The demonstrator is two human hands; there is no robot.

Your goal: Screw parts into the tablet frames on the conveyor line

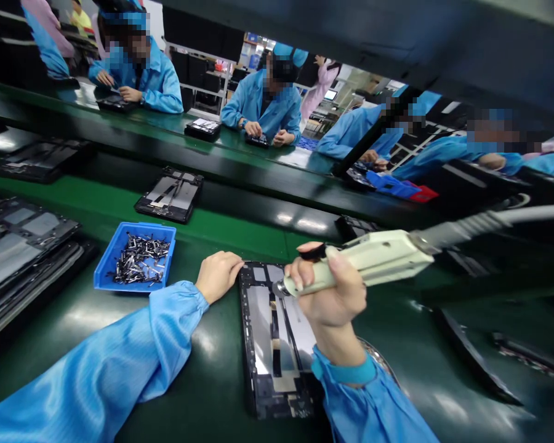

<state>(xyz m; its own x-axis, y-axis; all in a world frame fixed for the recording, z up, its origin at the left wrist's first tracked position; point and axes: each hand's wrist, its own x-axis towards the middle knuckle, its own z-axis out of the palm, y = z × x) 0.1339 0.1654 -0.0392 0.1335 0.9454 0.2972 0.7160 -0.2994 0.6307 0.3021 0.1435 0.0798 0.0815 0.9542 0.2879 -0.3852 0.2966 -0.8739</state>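
Note:
My right hand (332,289) grips a cream-coloured electric screwdriver (373,261), its metal bit (279,289) at the upper edge of a black tablet frame (277,338). That frame lies on the green belt, with silver panels and strips on its inner side. My left hand (219,277) rests on the frame's upper left corner, fingers laid flat and holding nothing. A grey cable (526,215) runs from the screwdriver's rear end towards the right.
A blue tray (141,226) of small metal parts sits left of my left hand, beside a stack of dark tablet frames (23,246). Another frame (168,194) lies farther along the green belt (221,218). Beyond a black rail (212,160), several co-workers in blue smocks work at a parallel belt.

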